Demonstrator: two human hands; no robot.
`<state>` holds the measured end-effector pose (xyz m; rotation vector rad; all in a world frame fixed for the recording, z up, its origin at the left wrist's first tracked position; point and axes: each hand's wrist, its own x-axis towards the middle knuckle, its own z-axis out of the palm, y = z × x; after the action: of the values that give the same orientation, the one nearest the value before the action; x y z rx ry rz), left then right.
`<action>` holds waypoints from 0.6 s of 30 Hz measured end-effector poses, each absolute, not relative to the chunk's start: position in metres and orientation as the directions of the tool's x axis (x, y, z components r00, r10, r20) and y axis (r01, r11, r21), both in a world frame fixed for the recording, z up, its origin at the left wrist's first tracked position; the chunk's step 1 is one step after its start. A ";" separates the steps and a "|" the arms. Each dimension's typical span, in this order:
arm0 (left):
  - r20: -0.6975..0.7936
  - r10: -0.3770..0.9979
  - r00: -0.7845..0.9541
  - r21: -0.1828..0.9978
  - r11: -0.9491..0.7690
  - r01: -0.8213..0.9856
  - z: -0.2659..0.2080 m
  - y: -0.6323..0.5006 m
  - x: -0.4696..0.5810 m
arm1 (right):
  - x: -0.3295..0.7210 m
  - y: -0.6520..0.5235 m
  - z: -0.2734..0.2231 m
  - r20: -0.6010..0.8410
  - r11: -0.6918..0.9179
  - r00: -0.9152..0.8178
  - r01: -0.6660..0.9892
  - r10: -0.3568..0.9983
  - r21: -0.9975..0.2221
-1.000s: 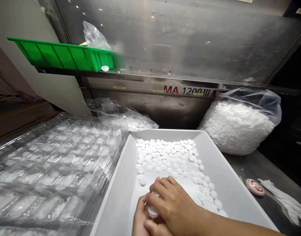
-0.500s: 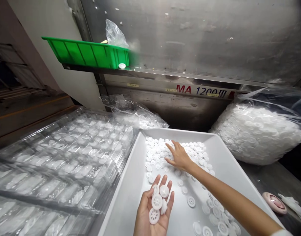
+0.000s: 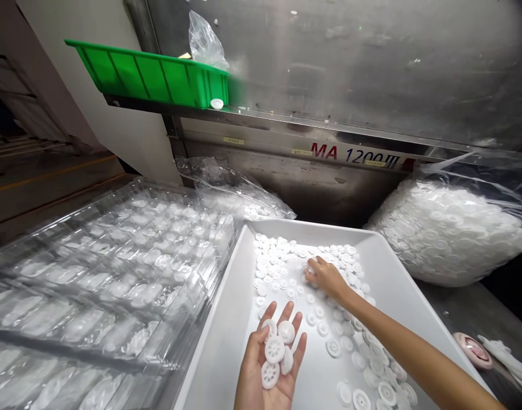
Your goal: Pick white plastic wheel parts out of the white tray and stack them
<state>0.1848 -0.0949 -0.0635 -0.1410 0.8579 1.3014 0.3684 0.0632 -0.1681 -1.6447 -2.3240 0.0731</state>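
My left hand [image 3: 275, 364], palm up with fingers partly spread, cradles several small white plastic wheels [image 3: 274, 349], some with spoked faces. It is over the near part of a white tray [image 3: 213, 324]. Farther in, my right hand [image 3: 327, 279] has its fingers curled down at the loose wheels [image 3: 278, 256] on the tray floor. White shows at its fingertips; how many wheels are pinched there is hidden. More wheels [image 3: 386, 393] lie scattered along the tray's right side, partly behind my right forearm.
Clear compartment trays [image 3: 128, 273] filled with white pieces are stacked on the left. A large plastic bag of white wheels [image 3: 452, 233] stands right, a smaller bag [image 3: 247, 199] behind. A green bin [image 3: 149, 74] sits on the machine ledge. A pinkish oval object [image 3: 473, 349] lies right.
My right hand has moved slightly right and nearer, and its spread fingers have curled in at the wheels. My left hand still holds its wheels in nearly the same place.
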 end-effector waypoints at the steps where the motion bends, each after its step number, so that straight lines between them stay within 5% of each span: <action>1: -0.622 0.783 0.025 0.353 0.309 -0.883 -0.063 -0.095 0.185 | 0.372 0.057 -0.159 0.242 0.358 -0.303 0.905 0.922 -0.231; 6: -0.628 0.774 0.087 0.269 0.321 -0.908 -0.069 -0.094 0.187 | 0.346 -0.003 -0.096 0.436 0.562 -0.410 0.766 0.801 -0.313; 11: -0.598 0.779 0.186 0.158 0.343 -0.926 -0.080 -0.097 0.187 | 0.287 -0.062 -0.076 0.484 0.837 -0.687 0.497 0.542 -0.231; 18: -0.611 0.773 0.170 0.123 0.305 -0.944 -0.084 -0.099 0.183 | 0.278 -0.069 -0.090 0.469 0.851 -0.711 0.426 0.524 -0.306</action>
<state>0.1826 -0.0986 -0.0838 -0.3146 0.6489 1.2489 0.2781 -0.0686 -0.0898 -0.6917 -2.4697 0.2365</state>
